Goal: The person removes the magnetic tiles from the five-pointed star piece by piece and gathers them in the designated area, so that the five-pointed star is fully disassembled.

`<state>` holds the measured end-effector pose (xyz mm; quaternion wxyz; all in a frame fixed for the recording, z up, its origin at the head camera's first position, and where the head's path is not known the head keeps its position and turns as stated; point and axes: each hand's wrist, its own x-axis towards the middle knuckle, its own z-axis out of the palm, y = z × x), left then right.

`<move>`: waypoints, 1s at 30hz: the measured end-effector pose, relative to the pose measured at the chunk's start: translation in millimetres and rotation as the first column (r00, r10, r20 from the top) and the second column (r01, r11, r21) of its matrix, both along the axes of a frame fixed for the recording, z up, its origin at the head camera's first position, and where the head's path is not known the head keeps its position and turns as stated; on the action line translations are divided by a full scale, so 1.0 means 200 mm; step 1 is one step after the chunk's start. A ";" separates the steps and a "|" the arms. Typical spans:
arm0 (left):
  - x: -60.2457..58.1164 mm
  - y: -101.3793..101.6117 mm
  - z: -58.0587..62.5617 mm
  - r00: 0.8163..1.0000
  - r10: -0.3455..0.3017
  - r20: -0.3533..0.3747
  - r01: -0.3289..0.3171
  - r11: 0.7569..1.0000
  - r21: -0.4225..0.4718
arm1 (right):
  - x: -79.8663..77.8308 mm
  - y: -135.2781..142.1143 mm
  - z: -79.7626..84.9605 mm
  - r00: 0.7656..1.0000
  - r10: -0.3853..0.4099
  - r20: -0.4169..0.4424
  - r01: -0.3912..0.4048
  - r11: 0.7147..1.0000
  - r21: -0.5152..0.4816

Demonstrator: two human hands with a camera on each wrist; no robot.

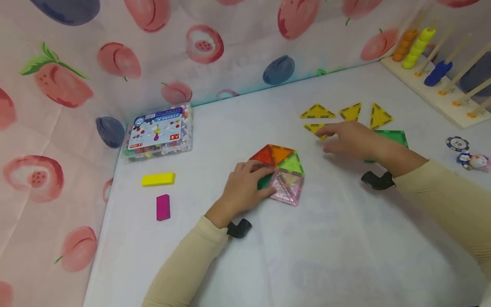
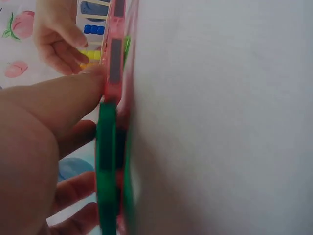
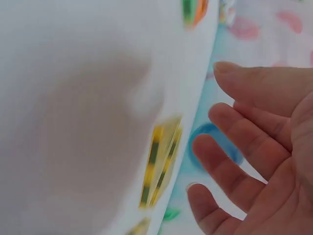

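Triangular magnetic tiles lie joined in a fan on the table: red (image 1: pixel 264 155), orange (image 1: pixel 281 154), light green (image 1: pixel 293 164), pink (image 1: pixel 281 192) and dark green (image 1: pixel 264 183). My left hand (image 1: pixel 242 185) rests on the left side of this fan, its thumb (image 2: pixel 73 95) touching a pink tile in the left wrist view. My right hand (image 1: pixel 354 138) hovers by a yellow triangular tile (image 1: pixel 311 128), partly covering it. In the right wrist view its fingers (image 3: pixel 234 161) are spread and loosely bent, holding nothing, apart from the yellow tiles (image 3: pixel 160 164).
More yellow triangles (image 1: pixel 317 111) lie behind the right hand, and a green tile (image 1: pixel 395 136) lies partly under that forearm. A bead abacus (image 1: pixel 429 91), a chip (image 1: pixel 457 143) and a figurine (image 1: pixel 473 161) stand right. At left are a boxed kit (image 1: pixel 157 132), yellow block (image 1: pixel 158 179) and magenta block (image 1: pixel 163 207).
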<state>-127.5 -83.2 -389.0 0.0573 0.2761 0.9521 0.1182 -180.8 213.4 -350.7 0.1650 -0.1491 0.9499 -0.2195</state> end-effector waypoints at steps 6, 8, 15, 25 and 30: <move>0.04 -0.01 0.03 0.996 0.031 0.082 -0.029 0.999 -0.019 | 0.15 -0.13 -0.03 0.992 0.129 -0.011 -0.129 0.991 -0.039; 0.07 -0.01 0.05 0.987 0.045 0.154 -0.050 0.998 0.028 | 0.19 -0.18 -0.05 0.985 0.170 -0.004 -0.170 0.984 -0.055; 0.13 -0.02 0.08 0.947 -0.033 0.319 -0.043 0.973 0.229 | 0.21 -0.22 -0.09 0.979 0.206 -0.009 -0.205 0.974 -0.096; -0.04 0.02 0.04 0.986 -0.069 0.153 0.033 0.974 0.225 | 0.16 -0.26 -0.12 0.984 0.164 0.066 -0.152 0.975 -0.161; -0.09 0.07 0.03 0.989 0.032 0.143 -0.049 0.992 0.118 | 0.14 -0.31 -0.12 0.984 0.164 0.072 -0.151 0.976 -0.155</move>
